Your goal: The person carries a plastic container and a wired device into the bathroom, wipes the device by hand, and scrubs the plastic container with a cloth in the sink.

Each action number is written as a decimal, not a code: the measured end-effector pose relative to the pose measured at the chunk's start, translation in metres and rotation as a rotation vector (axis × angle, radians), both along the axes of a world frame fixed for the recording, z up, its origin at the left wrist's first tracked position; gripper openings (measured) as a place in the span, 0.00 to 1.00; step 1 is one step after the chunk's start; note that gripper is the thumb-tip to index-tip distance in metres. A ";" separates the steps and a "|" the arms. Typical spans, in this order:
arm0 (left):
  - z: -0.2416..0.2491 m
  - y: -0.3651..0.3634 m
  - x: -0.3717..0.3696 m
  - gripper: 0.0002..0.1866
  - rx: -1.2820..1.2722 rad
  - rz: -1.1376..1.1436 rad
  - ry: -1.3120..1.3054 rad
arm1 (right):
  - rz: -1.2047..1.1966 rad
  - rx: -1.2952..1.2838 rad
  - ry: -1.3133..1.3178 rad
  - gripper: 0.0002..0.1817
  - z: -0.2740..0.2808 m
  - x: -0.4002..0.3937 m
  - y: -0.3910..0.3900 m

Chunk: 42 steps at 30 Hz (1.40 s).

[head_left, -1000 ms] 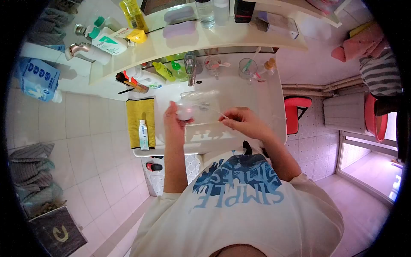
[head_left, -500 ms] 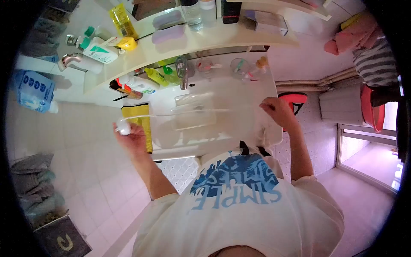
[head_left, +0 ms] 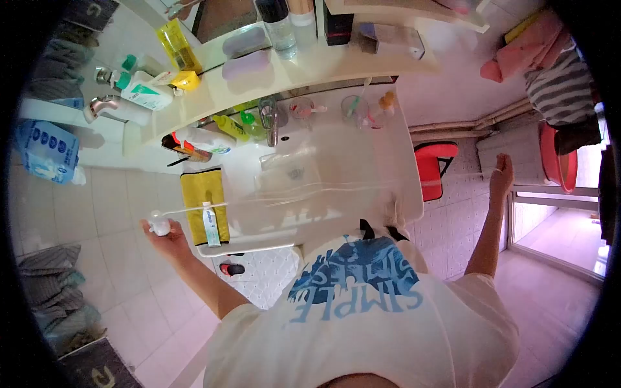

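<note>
In the head view, my left hand is closed around a small white round container at the left. A thin white strand runs from it across the sink to my right hand, raised at the far right with its fingers pinched together at the strand's end. Between my left hand and the basin, a white and green tube lies on a yellow cloth with dark edges. Beneath the strand is the white sink.
Behind the basin stand a metal faucet, green bottles and clear cups. A shelf above holds bottles and boxes. A red stool is right of the sink, and a blue pouch at the far left.
My hands have moved far apart, the left outward and toward me, the right well outward past the sink. The strand now spans much further. The tube on the cloth has come into view.
</note>
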<state>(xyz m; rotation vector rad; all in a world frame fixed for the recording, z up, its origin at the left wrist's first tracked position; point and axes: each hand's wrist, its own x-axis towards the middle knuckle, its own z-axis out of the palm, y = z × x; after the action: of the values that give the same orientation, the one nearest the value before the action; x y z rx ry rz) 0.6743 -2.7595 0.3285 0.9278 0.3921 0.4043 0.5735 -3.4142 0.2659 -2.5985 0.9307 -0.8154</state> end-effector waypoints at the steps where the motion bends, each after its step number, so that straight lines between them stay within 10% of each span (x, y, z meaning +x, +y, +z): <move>1: -0.002 -0.002 0.000 0.14 0.080 0.054 0.069 | 0.033 0.173 -0.087 0.13 -0.006 -0.005 -0.013; 8: -0.021 -0.035 0.009 0.15 0.051 -0.185 0.203 | -0.012 -0.212 0.425 0.30 -0.025 -0.010 0.002; 11: -0.011 -0.055 0.014 0.15 0.071 -0.099 0.335 | -0.037 0.113 0.860 0.33 -0.014 -0.005 -0.005; 13: -0.011 -0.059 0.015 0.16 0.127 -0.097 0.341 | 0.778 1.761 0.164 0.33 0.001 0.002 0.019; 18: -0.028 -0.045 0.013 0.16 0.085 -0.173 0.274 | 0.027 -0.165 0.773 0.24 -0.070 -0.024 -0.026; 22: -0.022 -0.050 0.011 0.15 0.204 -0.118 0.345 | 0.554 2.191 0.019 0.23 -0.030 -0.018 0.010; 30: -0.033 -0.050 0.015 0.15 0.076 -0.045 0.363 | 0.398 1.752 0.403 0.17 -0.052 -0.010 -0.019; 31: -0.036 -0.043 0.013 0.15 0.081 -0.057 0.367 | 0.506 0.813 0.158 0.15 -0.058 -0.008 -0.013; 33: -0.042 -0.029 0.012 0.15 -0.158 -0.114 0.261 | 0.515 -0.150 -0.079 0.14 -0.059 0.004 -0.009; 35: -0.047 -0.020 0.012 0.16 -0.162 -0.061 0.257 | 0.253 0.892 -0.334 0.14 -0.052 0.011 -0.010; 42: -0.066 0.017 -0.002 0.15 -0.227 -0.090 0.133 | 0.301 0.849 -0.454 0.18 0.037 0.029 0.073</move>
<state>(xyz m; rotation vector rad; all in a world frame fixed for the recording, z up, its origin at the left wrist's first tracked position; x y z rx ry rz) 0.6727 -2.7429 0.2620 0.7494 0.5049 0.2116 0.6023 -3.3416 0.3033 -1.6655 0.5527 -0.6783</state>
